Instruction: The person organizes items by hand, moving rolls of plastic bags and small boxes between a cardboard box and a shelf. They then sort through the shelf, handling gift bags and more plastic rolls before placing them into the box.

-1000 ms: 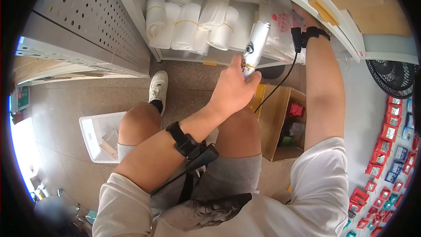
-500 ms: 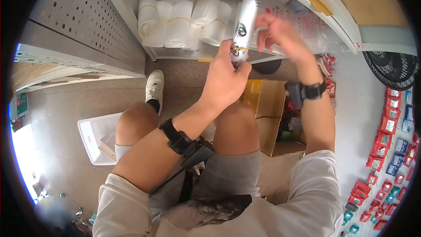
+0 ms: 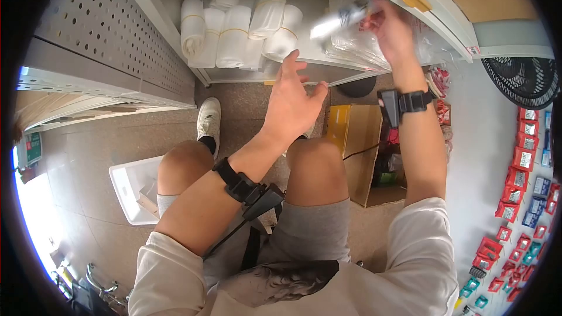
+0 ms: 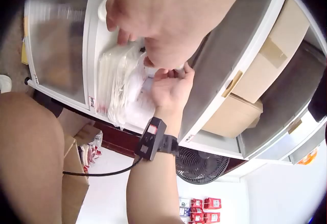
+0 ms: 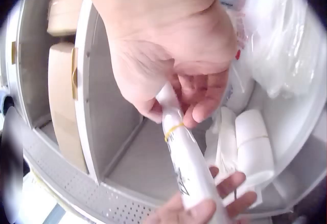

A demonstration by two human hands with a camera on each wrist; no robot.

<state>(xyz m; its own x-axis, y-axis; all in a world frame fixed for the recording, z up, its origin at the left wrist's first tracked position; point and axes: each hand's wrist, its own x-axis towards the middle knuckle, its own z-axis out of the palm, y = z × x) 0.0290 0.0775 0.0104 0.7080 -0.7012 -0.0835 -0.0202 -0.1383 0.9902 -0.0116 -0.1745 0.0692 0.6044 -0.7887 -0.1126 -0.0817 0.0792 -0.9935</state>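
Note:
My right hand (image 3: 393, 30) pinches one end of a white roll of plastic bags (image 3: 336, 24), which has black print and a yellow rubber band (image 5: 173, 130) near the gripped end. The roll lies slanted over the drawer of bags and is blurred in the head view. My left hand (image 3: 294, 98) is below it with fingers spread and loosely bent, apart from the roll in the head view. In the right wrist view the left hand (image 5: 204, 206) overlaps the roll's far end. The left wrist view shows my right hand (image 4: 172, 92) beyond the left hand (image 4: 168, 22).
Several banded white rolls (image 3: 234, 38) fill the drawer's left side, with flat clear bags (image 3: 357, 44) at right. A perforated metal panel (image 3: 111, 29) stands left. On the floor are a cardboard box (image 3: 360, 158) and white bin (image 3: 132, 190). A black fan (image 3: 521, 79) is right.
The right hand came out of the drawer and took the roll from the left hand, which has opened. The roll has moved right and swung from upright to slanted.

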